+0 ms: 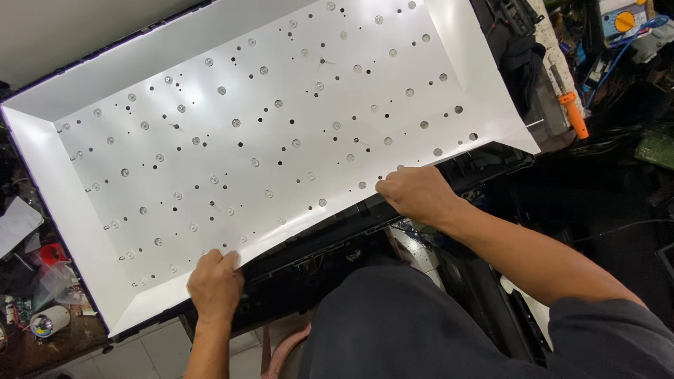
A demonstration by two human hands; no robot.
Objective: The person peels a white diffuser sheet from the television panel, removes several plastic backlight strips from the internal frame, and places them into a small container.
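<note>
**A:** What step is in hand here?

**B:** Both hands sit on the near edge of the white reflector sheet (267, 133), the big perforated one that lies in the dark panel frame (337, 238). The left hand (215, 284) is closed on the edge, fingers curled over the top, near the sheet's near-left corner. The right hand (415, 193) pinches the same edge further along, fingers folded down onto it. I judge the sheet is being handled by that edge, lifted from or seated in the frame; which of the two I cannot tell.

**B:** The next move calls for both grips to work level. The sheet is thin and wide, so one hand ahead of the other would likely crease it.

**A:** Anything packaged or labelled round about?

**B:** Little that reads clearly. Well beyond the right grip, past the sheet's far corner, lies an orange tool handle (573, 114), and further off a pale device with a yellow dial (623, 20). Out past the left grip, on the table's edge, sit a small white roll (49, 321) and something red (50, 254) among clear wrappings. I make out no sign.
</note>
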